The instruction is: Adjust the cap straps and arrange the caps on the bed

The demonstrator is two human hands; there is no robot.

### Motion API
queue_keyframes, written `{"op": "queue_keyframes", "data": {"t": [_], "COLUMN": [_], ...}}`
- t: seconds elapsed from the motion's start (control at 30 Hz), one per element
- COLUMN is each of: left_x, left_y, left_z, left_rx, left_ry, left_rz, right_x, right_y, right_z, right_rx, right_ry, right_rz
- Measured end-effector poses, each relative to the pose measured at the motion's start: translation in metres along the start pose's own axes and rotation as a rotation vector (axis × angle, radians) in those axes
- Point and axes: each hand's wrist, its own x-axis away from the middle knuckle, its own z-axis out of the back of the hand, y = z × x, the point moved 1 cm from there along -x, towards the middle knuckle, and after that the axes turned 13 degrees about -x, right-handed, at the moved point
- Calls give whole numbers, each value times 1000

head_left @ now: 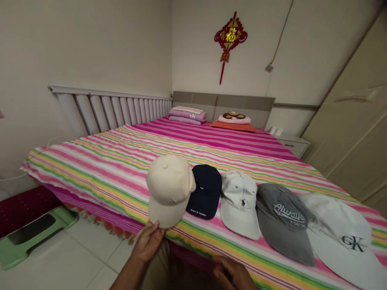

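- The left hand (148, 241) pinches the brim of the beige cap (169, 181) with thumb and fingers.
- The right hand (234, 274) has fingers half curled; I cannot tell if they hold something.
- The beige cap is just beside the navy cap (207, 189), above the striped sheet (99, 171).

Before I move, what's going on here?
The person's left hand holds the beige cap by its brim near the edge of the striped sheet. To its right, a navy cap, pale cap, gray cap and white CK cap lie in a row. The right hand, blurred, is lower down, holding nothing that I can see.
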Motion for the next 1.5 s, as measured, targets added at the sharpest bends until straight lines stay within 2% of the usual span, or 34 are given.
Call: {"op": "queue_keyframes", "data": {"t": [0.1,0.23,0.33,0.4,0.5,0.6,0.73,0.87,1.0,1.1,1.17,1.23,1.37,1.5], "left_x": [24,53,64,62,50,36,26,27,35,41,43,44,43,43], "left_y": [-22,-38,-36,-30,-17,-7,0,4,8,8,4,-2,-13,-11], "left_z": [8,-6,-20,-22,-17,-19,-46,-79,-101,-109,-111,-112,-114,-117], "left_rx": [-87,-309,-382,-386,-360,-379,-556,-630,-502,-399,-408,-448,-512,-614], "left_ry": [-36,-64,-118,-130,-189,-336,-620,-738,-735,-718,-695,-665,-612,-580], "left_rz": [98,219,270,271,288,343,397,453,393,374,386,397,385,373], "right_x": [-15,-34,-36,-33,-26,-21,-16,-9,-1,4,4,1,-8,-13], "right_y": [-21,-58,-73,-74,-70,-66,-63,-53,-41,-41,-46,-52,-55,-59], "right_z": [4,12,18,22,27,27,26,33,47,55,57,55,42,30], "right_rx": [-451,-977,-1137,-1186,-1225,-1237,-1230,-1209,-1158,-1067,-1029,-974,-759,-773], "right_ry": [35,21,23,67,141,175,188,164,158,112,82,57,10,14], "right_rz": [10,69,24,22,30,18,1,-33,-60,-95,-68,-58,-135,-95]}}
